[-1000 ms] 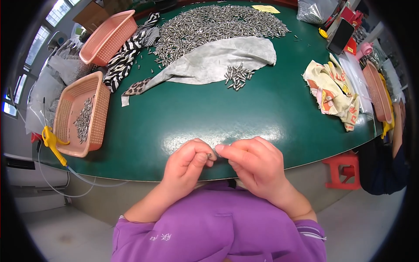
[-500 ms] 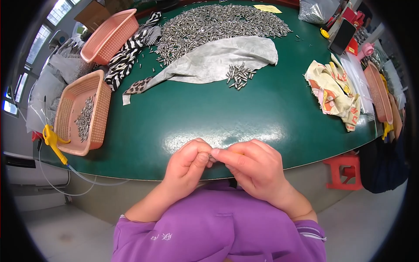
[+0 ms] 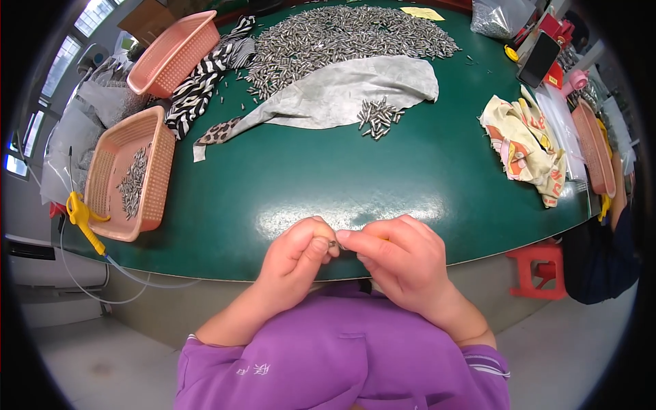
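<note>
Just over the near edge of the green table (image 3: 307, 178), my left hand (image 3: 295, 256) is closed, thumb against curled fingers, pinching a small metal pin (image 3: 332, 244). Right beside it, my right hand (image 3: 404, 263) is closed too, its thumb and index tips almost at the pin. A sliver of yellow shows between the right fingers; what it belongs to is hidden. Ahead lies a small pile of metal pins (image 3: 377, 119), partly on a grey cloth (image 3: 328, 102). Behind the cloth spreads a large heap of similar pins (image 3: 342, 37).
On the left stand a pink basket (image 3: 158, 181) with some pins inside, another pink basket (image 3: 171, 58), a zebra-striped cloth (image 3: 195, 89) and a yellow air gun (image 3: 85, 222). At right are a patterned cloth (image 3: 523, 150), a phone (image 3: 538, 60) and a red stool (image 3: 536, 270).
My right fingertips have shifted slightly right, away from the left hand, and the pin in my left fingers shows more plainly. The view has moved a little.
</note>
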Demonstrator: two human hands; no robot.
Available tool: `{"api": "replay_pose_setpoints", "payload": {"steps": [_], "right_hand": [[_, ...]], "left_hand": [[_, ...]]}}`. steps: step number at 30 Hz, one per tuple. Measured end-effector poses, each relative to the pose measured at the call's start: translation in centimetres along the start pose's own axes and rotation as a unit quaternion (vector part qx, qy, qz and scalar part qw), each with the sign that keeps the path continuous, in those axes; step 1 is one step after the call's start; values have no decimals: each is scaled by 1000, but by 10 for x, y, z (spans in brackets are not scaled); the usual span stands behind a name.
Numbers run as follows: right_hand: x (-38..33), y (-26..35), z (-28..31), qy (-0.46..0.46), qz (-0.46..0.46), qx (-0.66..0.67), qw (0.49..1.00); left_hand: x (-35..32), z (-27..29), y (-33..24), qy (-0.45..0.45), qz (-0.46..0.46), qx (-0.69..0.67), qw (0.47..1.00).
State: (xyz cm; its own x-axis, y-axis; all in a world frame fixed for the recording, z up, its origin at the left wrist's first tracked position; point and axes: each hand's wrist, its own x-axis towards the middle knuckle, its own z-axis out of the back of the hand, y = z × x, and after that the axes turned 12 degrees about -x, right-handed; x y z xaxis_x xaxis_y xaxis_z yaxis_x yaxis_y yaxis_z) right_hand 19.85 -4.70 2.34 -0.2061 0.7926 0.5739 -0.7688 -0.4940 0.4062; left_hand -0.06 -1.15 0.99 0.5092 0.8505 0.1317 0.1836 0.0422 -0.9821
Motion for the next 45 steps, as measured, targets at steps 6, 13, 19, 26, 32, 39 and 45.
{"api": "replay_pose_setpoints", "payload": {"steps": [6,13,19,26,32,39,45], "right_hand": [[-1,2,0,8,-6,34,999],[2,-1,-2,-12,16,-89,996],[-1,-4,-3,-31,-12,22,999],[-1,1,0,-13,5,61,998],[-1,1,-1,-12,9,57,998],[4,8,3,-27,35,-95,995],[-1,-5,-4,-64,13,-108,992]], "left_hand": [[1,-1,1,-7,-14,3,1000],[1,-2,-2,17,-7,39,999],[0,2,-1,16,-9,2,1000],[2,-1,2,4,-54,0,999],[3,-1,2,16,-74,23,997],[3,-1,-4,45,-9,70,996],[3,3,1,37,-40,-10,998]]}}
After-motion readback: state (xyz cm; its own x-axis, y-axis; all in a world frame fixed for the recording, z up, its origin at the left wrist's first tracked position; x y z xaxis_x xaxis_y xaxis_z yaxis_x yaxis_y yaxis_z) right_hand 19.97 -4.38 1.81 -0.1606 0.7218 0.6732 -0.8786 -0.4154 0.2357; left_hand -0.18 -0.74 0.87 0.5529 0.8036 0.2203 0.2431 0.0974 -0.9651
